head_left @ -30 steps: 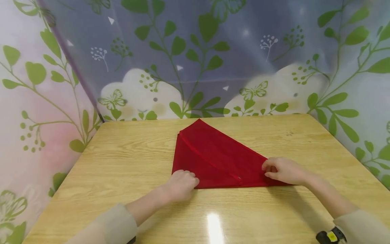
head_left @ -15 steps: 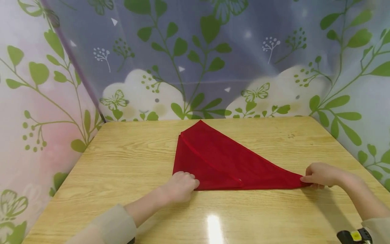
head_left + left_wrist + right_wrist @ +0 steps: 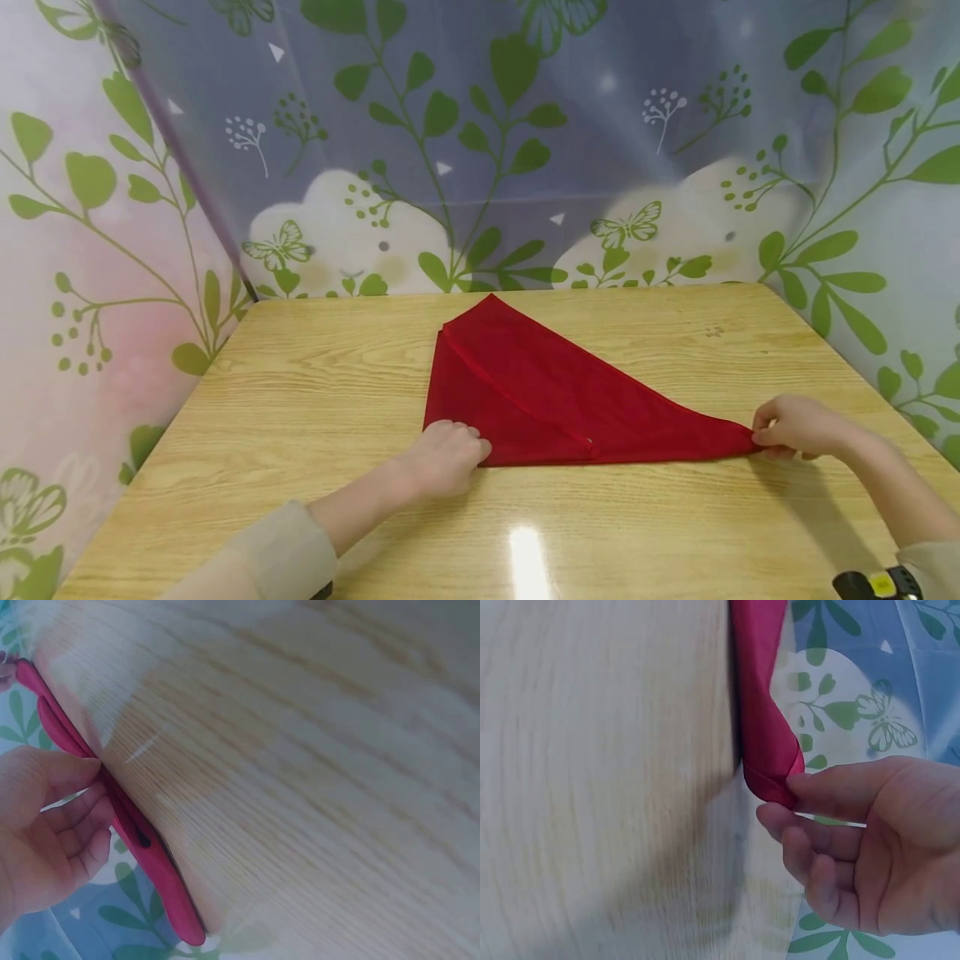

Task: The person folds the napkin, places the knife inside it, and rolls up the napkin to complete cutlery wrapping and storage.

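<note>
A folded red cloth point(image 3: 540, 392) lies on the table, with a peak at the back and a long narrow point reaching to the right. At its near left corner my left hand point(image 3: 447, 457) holds the edge; in the left wrist view the thumb and fingers of this hand point(image 3: 56, 817) pinch the cloth layers point(image 3: 139, 832). My right hand point(image 3: 802, 427) grips the far right tip. Seen from the right wrist, that hand point(image 3: 885, 832) pinches the tip point(image 3: 772, 761) between thumb and forefinger, its other fingers curled below.
The wooden table point(image 3: 315, 367) extends around the cloth on all sides. Behind and beside it hangs a patterned backdrop point(image 3: 480, 150) with leaves and butterflies. A black band with a yellow patch point(image 3: 881, 583) sits on the right wrist.
My right hand has moved rightward and now holds the cloth's tip, which has stretched out longer and narrower to the right. The left hand has stayed at its corner.
</note>
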Demonstrator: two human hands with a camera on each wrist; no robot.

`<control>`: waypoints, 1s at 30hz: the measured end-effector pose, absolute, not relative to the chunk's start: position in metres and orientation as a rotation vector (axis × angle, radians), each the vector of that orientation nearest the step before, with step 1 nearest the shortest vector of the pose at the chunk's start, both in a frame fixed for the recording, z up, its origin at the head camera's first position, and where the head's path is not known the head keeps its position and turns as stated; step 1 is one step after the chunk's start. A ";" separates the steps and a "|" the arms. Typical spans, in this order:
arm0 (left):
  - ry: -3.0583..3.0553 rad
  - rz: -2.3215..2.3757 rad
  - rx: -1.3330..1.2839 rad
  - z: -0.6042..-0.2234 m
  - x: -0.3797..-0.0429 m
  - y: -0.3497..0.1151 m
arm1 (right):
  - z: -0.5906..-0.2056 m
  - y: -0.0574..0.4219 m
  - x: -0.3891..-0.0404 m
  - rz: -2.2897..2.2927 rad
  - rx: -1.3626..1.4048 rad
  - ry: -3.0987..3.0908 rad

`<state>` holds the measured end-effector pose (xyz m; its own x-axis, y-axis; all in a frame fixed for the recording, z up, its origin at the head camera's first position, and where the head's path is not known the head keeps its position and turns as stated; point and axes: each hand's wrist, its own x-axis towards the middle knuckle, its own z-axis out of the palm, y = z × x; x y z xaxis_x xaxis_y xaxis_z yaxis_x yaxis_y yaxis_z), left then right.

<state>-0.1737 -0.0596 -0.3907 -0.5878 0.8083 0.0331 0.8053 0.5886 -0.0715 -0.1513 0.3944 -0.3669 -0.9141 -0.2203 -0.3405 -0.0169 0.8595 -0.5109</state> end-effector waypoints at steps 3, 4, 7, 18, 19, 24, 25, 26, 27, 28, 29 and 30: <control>-2.764 0.078 -1.397 -0.390 -0.173 -0.059 | -0.365 0.397 -0.150 -0.865 -0.099 2.557; -2.768 0.079 -1.397 -0.390 -0.173 -0.059 | -0.364 0.398 -0.150 -0.919 -0.087 2.525; -2.778 0.077 -1.396 -0.390 -0.173 -0.060 | -0.362 0.400 -0.149 -1.050 -0.079 2.460; -2.795 0.091 -1.380 -0.390 -0.173 -0.061 | -0.349 0.384 -0.147 -1.017 -0.121 2.678; -2.793 0.095 -1.382 -0.390 -0.173 -0.061 | -0.347 0.382 -0.147 -1.012 -0.122 2.702; -2.789 0.112 -1.383 -0.391 -0.173 -0.061 | -0.339 0.374 -0.147 -0.896 -0.188 2.747; -2.791 0.112 -1.383 -0.391 -0.173 -0.060 | -0.337 0.373 -0.147 -0.855 -0.202 2.752; -2.793 0.111 -1.382 -0.391 -0.173 -0.060 | -0.336 0.372 -0.147 -0.805 -0.224 2.765; -2.792 0.113 -1.381 -0.391 -0.173 -0.060 | -0.335 0.371 -0.147 -0.757 -0.241 2.780; -2.792 0.114 -1.381 -0.391 -0.173 -0.061 | -0.334 0.370 -0.147 -0.712 -0.253 2.795; -2.791 0.117 -1.381 -0.391 -0.173 -0.061 | -0.334 0.369 -0.147 -0.682 -0.262 2.807; -2.790 0.120 -1.382 -0.391 -0.173 -0.060 | -0.333 0.368 -0.147 -0.664 -0.264 2.817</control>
<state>-0.1728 -0.0605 -0.3914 -0.6062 0.7952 -0.0111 0.7932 0.6036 -0.0801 -0.1471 0.3684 -0.3335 -0.9562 -0.2268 -0.1853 -0.1202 0.8807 -0.4581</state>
